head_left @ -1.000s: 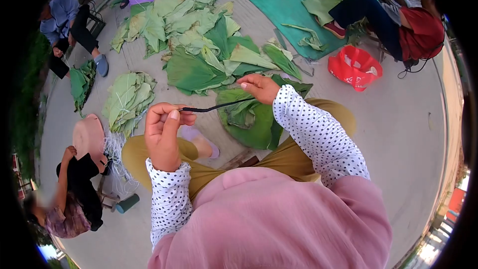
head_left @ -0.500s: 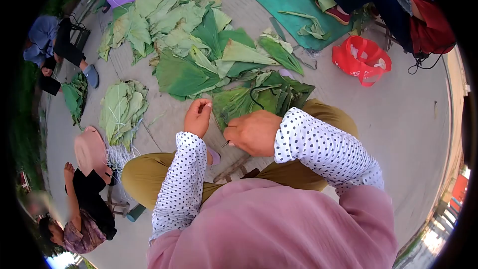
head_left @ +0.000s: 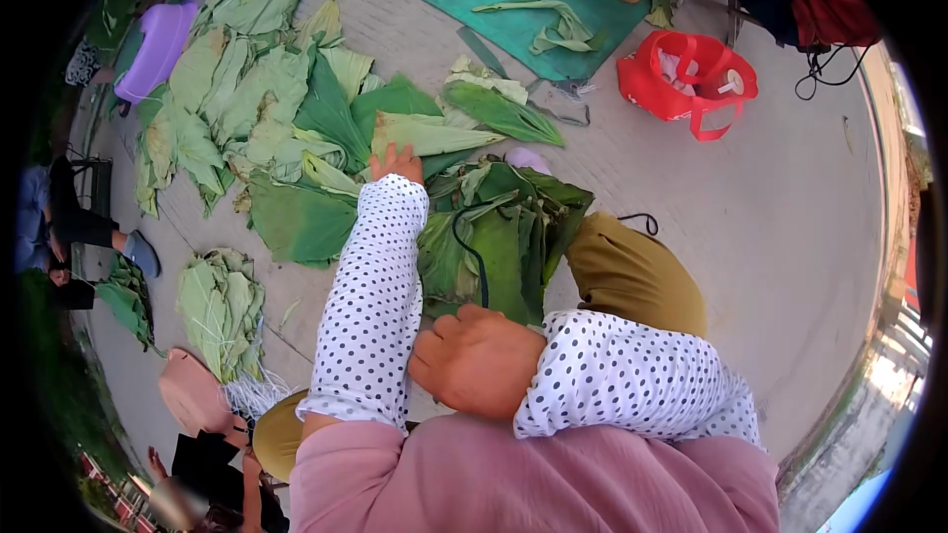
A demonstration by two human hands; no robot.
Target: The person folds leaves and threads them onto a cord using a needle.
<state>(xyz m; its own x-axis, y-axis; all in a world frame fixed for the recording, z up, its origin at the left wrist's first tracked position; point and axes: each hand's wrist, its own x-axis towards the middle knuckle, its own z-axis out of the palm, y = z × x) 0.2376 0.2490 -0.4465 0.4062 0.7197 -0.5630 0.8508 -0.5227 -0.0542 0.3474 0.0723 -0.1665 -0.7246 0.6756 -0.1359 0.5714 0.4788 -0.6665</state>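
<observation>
On the pile (head_left: 259,104) | my left hand (head_left: 397,166), fingers parted, on a leaf (head_left: 441,135) | probably light, tearable: grasp folds | my right hand (head_left: 481,355): grip unclear

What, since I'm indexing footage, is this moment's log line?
left hand: at pale leaf; right hand: knuckles up, grip hidden, at black cord; leaf stack: beneath black cord

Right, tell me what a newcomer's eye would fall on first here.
Probably the bright red bag at the upper right, standing out against the grey ground. Next come the big green leaves spread over the upper left, with the left hand at the edge of one. Then the black cord, running across the leaf bundle down to the right hand.
</observation>
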